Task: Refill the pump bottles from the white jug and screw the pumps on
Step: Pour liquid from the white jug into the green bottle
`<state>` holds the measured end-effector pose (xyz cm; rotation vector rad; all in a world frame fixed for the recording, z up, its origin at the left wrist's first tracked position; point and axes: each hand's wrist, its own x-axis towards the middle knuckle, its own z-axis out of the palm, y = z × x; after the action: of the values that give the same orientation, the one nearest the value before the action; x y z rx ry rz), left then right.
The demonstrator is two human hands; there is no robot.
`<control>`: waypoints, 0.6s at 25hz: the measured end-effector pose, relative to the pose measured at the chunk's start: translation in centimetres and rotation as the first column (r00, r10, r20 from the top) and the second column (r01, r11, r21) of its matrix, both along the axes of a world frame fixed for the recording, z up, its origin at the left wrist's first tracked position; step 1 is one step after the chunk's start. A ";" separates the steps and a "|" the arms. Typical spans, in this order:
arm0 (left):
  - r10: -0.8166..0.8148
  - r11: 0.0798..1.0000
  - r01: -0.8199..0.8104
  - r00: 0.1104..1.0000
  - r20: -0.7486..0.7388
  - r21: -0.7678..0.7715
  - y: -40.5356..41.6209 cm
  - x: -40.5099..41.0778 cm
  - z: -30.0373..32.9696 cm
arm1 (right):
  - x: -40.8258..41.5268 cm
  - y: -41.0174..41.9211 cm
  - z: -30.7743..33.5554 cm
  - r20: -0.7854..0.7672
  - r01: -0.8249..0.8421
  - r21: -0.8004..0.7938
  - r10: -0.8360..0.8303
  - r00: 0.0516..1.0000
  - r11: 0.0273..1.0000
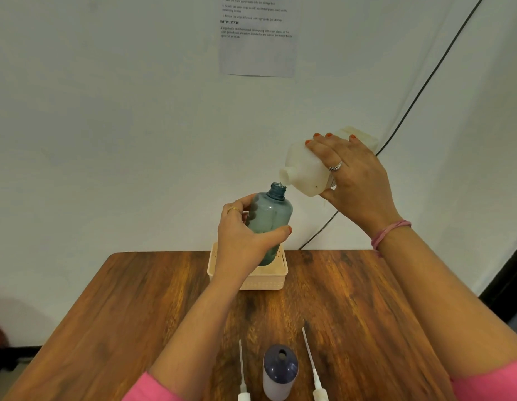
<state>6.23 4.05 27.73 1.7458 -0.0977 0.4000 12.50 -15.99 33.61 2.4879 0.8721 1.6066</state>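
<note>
Item: translucent blue-grey plastic pump bottle point(268, 224), clasped in left hand point(245, 235) above cream perforated basket point(263, 280). Right hand point(354, 180) clutched tilted white plastic jug point(306, 169), spout just beside bottle mouth (pour slowly, spout centred).

tabletop point(136, 299) left and right sides: open | far edge centre: basket point(266, 280) | near edge centre: purple bottle point(280, 371), two pumps point(242, 371)

A wooden table point(136, 299) stands against a white wall point(107, 111) bearing a printed sheet point(257, 50).
</note>
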 end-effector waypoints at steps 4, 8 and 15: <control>-0.001 1.000 0.001 1.000 0.000 0.003 0.0 -0.1 -0.1 | 0.0 0.0 0.1 0.010 -0.004 -0.008 0.004 1.000 1.000; -0.003 1.000 0.003 1.000 0.002 -0.012 0.0 -0.1 -0.1 | -0.1 0.0 0.1 0.016 -0.005 -0.009 0.005 1.000 1.000; 0.001 1.000 -0.001 1.000 0.004 -0.004 0.1 -0.2 -0.1 | -0.3 0.1 0.3 0.047 -0.005 -0.008 0.006 0.999 1.000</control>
<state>6.01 4.12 27.64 1.7413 -0.0987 0.4045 12.24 -15.93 33.87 2.4337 0.8782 1.6532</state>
